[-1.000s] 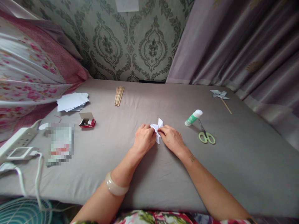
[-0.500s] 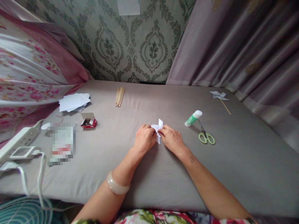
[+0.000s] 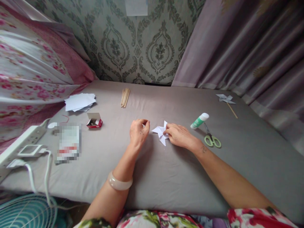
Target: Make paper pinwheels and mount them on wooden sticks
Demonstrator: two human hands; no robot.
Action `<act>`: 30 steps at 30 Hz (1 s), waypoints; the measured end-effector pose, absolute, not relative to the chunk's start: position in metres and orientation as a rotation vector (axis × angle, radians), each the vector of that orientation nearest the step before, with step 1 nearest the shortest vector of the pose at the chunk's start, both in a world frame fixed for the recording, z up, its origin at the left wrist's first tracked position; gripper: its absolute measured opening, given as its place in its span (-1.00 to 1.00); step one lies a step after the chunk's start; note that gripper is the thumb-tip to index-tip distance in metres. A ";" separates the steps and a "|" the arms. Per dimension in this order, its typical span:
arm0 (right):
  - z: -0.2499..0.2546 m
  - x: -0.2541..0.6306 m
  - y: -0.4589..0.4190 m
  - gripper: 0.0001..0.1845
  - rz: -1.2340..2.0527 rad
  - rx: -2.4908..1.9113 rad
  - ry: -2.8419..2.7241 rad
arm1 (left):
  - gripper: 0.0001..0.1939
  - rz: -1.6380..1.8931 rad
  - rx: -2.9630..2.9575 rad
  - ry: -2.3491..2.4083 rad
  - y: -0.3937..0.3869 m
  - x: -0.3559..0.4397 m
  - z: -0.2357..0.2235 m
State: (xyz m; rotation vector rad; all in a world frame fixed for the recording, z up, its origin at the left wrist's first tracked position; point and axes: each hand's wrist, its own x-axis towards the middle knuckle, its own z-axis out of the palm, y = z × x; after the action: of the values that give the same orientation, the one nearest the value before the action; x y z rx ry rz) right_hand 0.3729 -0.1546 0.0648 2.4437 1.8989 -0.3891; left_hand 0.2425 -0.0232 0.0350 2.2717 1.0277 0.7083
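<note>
A folded white paper pinwheel [image 3: 161,134] lies in the middle of the grey cloth, with its pointed blades spread. My right hand [image 3: 178,135] has its thumb and fingers closed on the pinwheel's right side, hiding one blade in part. Left of the pinwheel and apart from it, my left hand [image 3: 139,133] is raised a little, its fingers curled into a pinch. Whatever is between those fingertips is too small to make out. A pale bangle [image 3: 120,182] circles the left forearm.
A glue stick [image 3: 199,121] and green-handled scissors [image 3: 212,140] lie right; a finished pinwheel on a stick [image 3: 226,98] lies beyond. Farther left are wooden sticks [image 3: 125,98], stacked paper [image 3: 80,102], a small red box [image 3: 94,123], a blurred packet [image 3: 68,142] and a power strip [image 3: 26,142].
My left hand has let go of the pinwheel and moved left, away from it. My right hand still grips the pinwheel, which now shows more of its blades. The view has shifted slightly.
</note>
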 end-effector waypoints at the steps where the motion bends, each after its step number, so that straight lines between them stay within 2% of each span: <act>1: 0.065 0.374 -0.155 -0.62 -0.393 2.425 1.909 | -0.75 0.712 2.249 1.039 -0.022 0.242 0.035; 17: 0.057 0.366 -0.153 -0.66 -0.272 2.426 1.920 | -0.69 0.678 2.161 1.029 -0.020 0.246 0.027; 23: 0.057 0.370 -0.154 -0.66 -0.343 2.557 1.906 | -0.68 0.708 2.113 1.026 -0.013 0.248 0.017; 25: 0.056 0.379 -0.159 -0.62 -0.354 2.682 1.927 | -0.68 0.723 2.050 1.032 -0.008 0.248 0.012; 30: 0.052 0.397 -0.172 -0.65 -0.485 3.410 2.022 | -0.67 0.775 1.967 1.036 -0.003 0.248 0.006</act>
State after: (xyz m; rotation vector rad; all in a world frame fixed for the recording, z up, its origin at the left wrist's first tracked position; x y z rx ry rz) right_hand 0.3965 -0.1725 0.0522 3.4102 2.0223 -0.4852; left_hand 0.2482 -0.0028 0.0060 1.9673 1.0358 0.7749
